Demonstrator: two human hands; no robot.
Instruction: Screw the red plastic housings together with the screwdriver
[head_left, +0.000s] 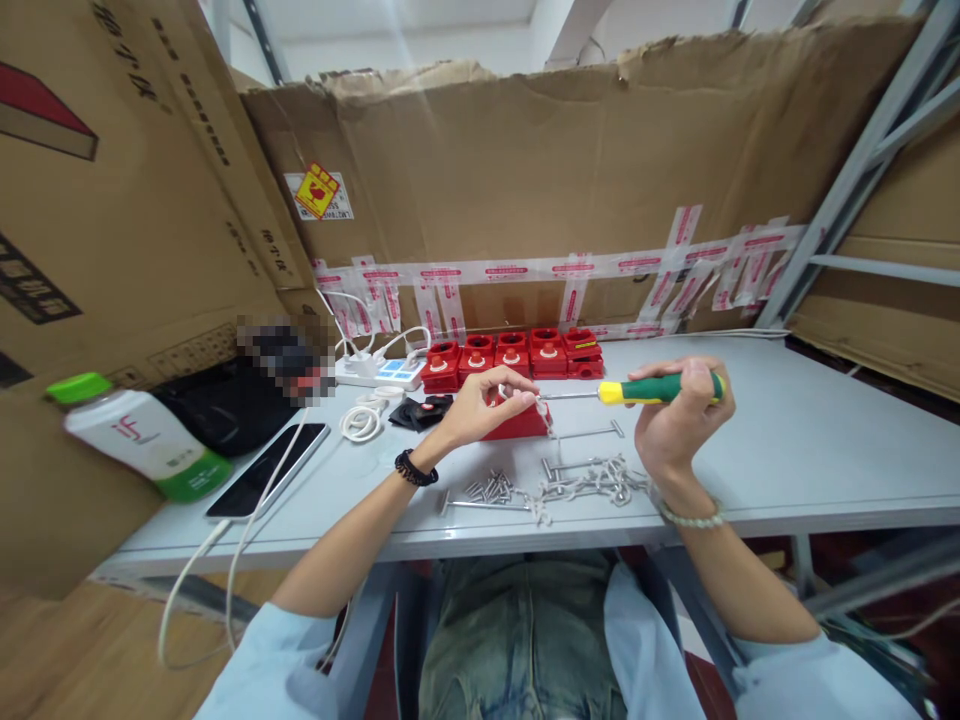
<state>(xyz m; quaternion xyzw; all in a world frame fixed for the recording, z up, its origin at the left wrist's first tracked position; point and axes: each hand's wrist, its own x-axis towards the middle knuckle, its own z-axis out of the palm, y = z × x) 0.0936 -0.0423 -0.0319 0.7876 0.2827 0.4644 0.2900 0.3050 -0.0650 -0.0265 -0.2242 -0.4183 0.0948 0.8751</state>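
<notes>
My right hand (679,410) is closed round the green and yellow handle of a screwdriver (652,388), its shaft held level and pointing left. The shaft's tip reaches my left hand (491,405), whose thumb and fingers are pinched together on a thin whitish chain (546,415). Below those fingers lies a red case (517,427), partly hidden by the hand. Closer to the table edge are small screws (491,487), metal T-shaped rods (487,506) and a heap of pale chain (600,482).
Several red cases (512,352) stand in a row at the back, before a taped cardboard wall (525,180). To the left are a power strip (382,372), a coiled white cable (360,424), a phone (268,470) and a green-capped bottle (139,440).
</notes>
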